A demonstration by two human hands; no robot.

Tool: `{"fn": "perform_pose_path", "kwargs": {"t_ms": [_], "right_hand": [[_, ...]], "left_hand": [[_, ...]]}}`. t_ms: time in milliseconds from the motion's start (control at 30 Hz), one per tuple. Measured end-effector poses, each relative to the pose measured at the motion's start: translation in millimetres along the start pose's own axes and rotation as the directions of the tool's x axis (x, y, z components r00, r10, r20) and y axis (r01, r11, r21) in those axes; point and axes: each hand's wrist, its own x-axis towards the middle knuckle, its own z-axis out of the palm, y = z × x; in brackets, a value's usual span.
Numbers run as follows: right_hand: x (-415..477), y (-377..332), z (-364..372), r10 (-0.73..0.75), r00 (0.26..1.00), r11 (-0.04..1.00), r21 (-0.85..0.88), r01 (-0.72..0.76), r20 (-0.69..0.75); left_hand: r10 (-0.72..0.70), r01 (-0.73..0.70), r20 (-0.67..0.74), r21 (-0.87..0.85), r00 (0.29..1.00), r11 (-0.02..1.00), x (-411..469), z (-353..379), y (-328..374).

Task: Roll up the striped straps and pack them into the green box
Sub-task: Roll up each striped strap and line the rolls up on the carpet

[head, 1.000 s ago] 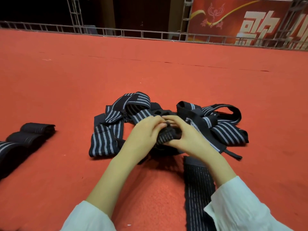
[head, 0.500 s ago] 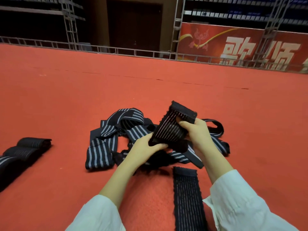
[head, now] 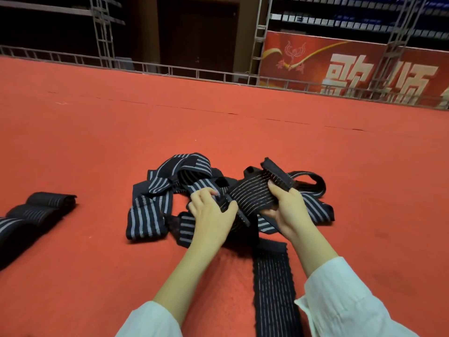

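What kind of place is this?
Probably a stage in a hall or arena: a wide red carpet edged by a low metal railing, tall truss towers, and a big red banner behind it.

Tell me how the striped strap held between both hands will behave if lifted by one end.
Likely floppy: the strap folds sharply at the left hand and bends over the right hand. Probably light, since fingertip grips carry it. Its ribbed weave should not slip much.
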Motion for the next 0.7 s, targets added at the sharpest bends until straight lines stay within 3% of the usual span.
{"fn": "perform_pose_path", "kwargs": {"t_ms": [67, 167, 233, 433, 567, 700], "right_hand": [[-0.7, 6.7, 2.6, 0.055, 0.998, 0.998, 0.023, -0.055, 0.008], [-2.5, 14.0, 7.3, 0.103, 0.994, 0.994, 0.045, -0.104, 0.031], [-3.0, 16.5, 8.0, 0.102, 0.994, 0.994, 0.028, -0.103, 0.031], [3.9, 19.2, -7.7, 0.073, 0.996, 0.997, 0.008, -0.073, -0.059], [12.2, 15.1, -35.1, 0.014, 0.969, 0.995, 0.098, 0.011, -0.245], [14.2, 11.6, -61.2, 0.011, 0.964, 1.0, 0.001, -0.011, -0.267]], "left_hand": [[0.004, -0.003, -0.066, 0.016, 0.998, 1.0, -5.5, 3.0, -1.5], [-0.008, 0.013, 0.105, -0.051, 0.994, 0.999, -9.6, 7.9, -2.6], [0.044, -0.032, 0.132, -0.09, 0.99, 0.995, -9.9, 8.2, -5.5], [0.019, -0.011, 0.043, -0.173, 0.999, 0.985, 0.7, -6.7, -14.1], [-0.037, 0.027, -0.057, -0.168, 0.998, 0.985, 15.4, -35.6, -34.5], [-0.124, 0.11, -0.113, -0.124, 0.986, 0.986, 29.3, -62.6, -57.6]]}}
